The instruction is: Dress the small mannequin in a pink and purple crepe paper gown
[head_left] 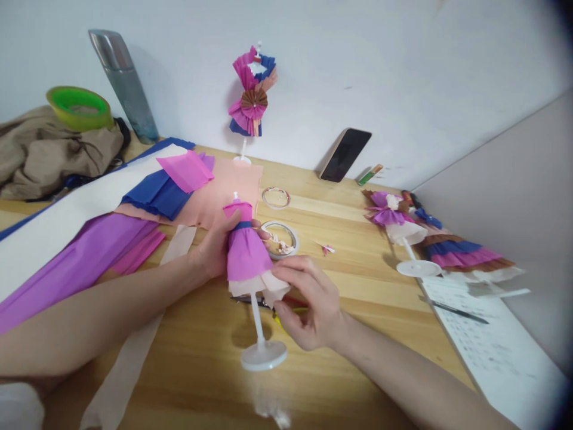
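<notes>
A small dress form (248, 254) on a white stand wears a pink-purple crepe paper dress with a blue waistband and a white lower layer. My left hand (219, 242) is wrapped round its bodice, thumb in front and fingers behind. With thumb and fingers, my right hand (308, 301) pinches the white hem (274, 288) at the skirt's right side. The round base (264, 356) of the stand is tilted toward me. Partly hidden behind the hem and my right hand lie scissors (250, 301) and something with yellow and red parts.
Crepe paper sheets (80, 257) cover the left. Tape rolls (293, 239) lie mid-table. A dressed form (254, 104) stands at the back, others (396, 216) at right, near a phone (347, 154) and written paper (496, 352). A bottle (128, 89) and tape (80, 108) are back left.
</notes>
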### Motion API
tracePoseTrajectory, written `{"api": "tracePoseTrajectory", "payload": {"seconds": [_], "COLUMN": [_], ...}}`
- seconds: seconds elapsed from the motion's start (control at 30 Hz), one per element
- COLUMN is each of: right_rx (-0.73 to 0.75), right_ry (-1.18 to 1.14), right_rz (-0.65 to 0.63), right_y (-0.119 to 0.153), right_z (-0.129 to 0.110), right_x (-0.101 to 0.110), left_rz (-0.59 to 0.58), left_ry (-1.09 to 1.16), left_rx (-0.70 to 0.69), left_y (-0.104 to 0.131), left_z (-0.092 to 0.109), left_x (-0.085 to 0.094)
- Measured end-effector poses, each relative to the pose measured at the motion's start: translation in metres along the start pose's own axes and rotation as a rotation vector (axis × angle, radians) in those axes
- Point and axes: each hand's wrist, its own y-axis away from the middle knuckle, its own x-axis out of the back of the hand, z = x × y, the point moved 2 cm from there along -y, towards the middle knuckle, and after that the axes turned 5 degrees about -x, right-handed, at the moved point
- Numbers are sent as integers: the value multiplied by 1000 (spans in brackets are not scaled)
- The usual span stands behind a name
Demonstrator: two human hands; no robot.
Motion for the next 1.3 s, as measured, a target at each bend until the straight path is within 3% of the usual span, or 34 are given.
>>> {"api": "tracePoseTrajectory", "payload": {"seconds": [0.23,0.33,0.5,0.63,0.73,0.9,1.03,1.1,1.3], "right_rx": [-333,-410,-487,-878,-1091,-1186,-1126,-1099,-1176], "right_ry": [-22,-30,-312,-691,-885,-1246,-1465,-1461,-1188], "right_rz": [20,38,-31,-80,-228,-606,-804,-796,-581], "right_y": [3,2,2,7,7,2,2,2,1], "right_z": [7,8,8,12,7,-10,-17,-18,-13], "right_x": [-7,-8,-5,-16,-26,-26,-19,-17,-18], "left_rz": [70,103,82,40,-5,-23,-48,-37,17], "left_ry": [0,12,24,36,34,-6,-46,-76,-197], "left_rx": [-82,-85,-103,-92,-120,-190,-182,-144,40], "left_y": [-1,0,3,7,10,18,20,19,11], "left_z": [4,3,6,8,10,8,3,3,16], "left_x": [2,1,-6,-15,-24,-37,-38,-35,-22]}}
